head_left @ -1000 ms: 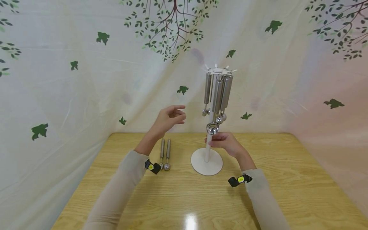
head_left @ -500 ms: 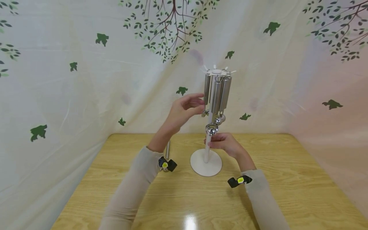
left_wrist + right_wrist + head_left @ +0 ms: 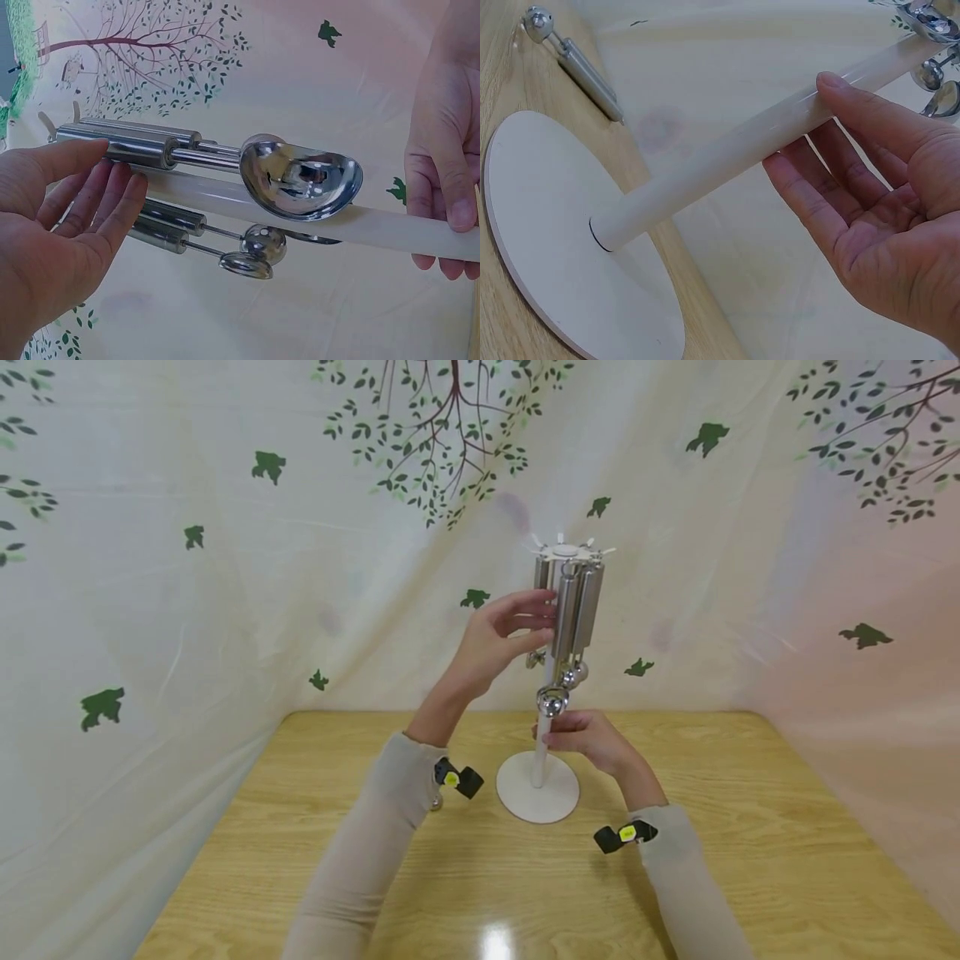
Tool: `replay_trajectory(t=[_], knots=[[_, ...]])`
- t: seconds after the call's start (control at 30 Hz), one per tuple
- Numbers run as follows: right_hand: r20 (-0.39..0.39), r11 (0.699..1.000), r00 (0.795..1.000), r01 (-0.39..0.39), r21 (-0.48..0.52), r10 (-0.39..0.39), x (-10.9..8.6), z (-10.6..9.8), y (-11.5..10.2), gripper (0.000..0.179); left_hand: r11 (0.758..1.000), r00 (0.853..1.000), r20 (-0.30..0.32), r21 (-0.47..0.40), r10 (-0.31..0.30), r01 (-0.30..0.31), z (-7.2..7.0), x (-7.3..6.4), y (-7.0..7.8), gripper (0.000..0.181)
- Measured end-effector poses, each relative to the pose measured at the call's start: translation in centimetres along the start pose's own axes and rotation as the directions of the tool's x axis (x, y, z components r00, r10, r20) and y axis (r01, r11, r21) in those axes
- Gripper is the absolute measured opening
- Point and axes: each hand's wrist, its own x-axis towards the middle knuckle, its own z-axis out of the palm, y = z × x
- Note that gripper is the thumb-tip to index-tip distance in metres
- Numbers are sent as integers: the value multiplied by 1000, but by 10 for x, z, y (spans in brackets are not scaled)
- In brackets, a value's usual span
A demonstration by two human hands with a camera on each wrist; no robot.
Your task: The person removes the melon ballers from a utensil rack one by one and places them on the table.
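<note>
A white utensil stand (image 3: 517, 802) rises from a round base, with several metal-handled kitchen tools hanging from its top ring. Among them is an ice cream scoop (image 3: 304, 184) with a shiny bowl. My left hand (image 3: 487, 647) is up at the hanging handles; in the left wrist view its thumb overlaps the scoop's handle (image 3: 120, 146), with loosely bent fingers below. Lower down, my right hand (image 3: 596, 739) holds the white pole (image 3: 720, 161) between thumb and fingers. A ball-ended tool (image 3: 589, 79) lies on the table, mostly hidden by my left arm in the head view.
The wooden table (image 3: 300, 860) ends at a pale curtain (image 3: 375, 635) printed with branches and leaves. Round-ended tools (image 3: 264, 244) hang on the pole's other side.
My left hand has moved right and up to the hanging handles, its arm now covering the tools on the table. My right hand stays on the pole.
</note>
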Motion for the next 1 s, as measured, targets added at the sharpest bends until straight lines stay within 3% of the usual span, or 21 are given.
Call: replay_trajectory(t=[0.27,0.57,0.77,1.0], knots=[[9,1000,1000,18,2,-18,-2,1,-1,35,996,999,2,-67,-51,51,4,6,0,48],[9,1000,1000,9,-8,-9,-2,0,0,35,993,993,-43,-57,-110,108,8,6,-3,44],[7,1000,1000,1,-29,-1,-2,-1,1,34,990,988,-82,-67,-127,122,12,5,-4,42],[13,1000,1000,23,-20,-22,0,-1,1,31,990,989,-73,-68,-132,127,11,6,-3,40]])
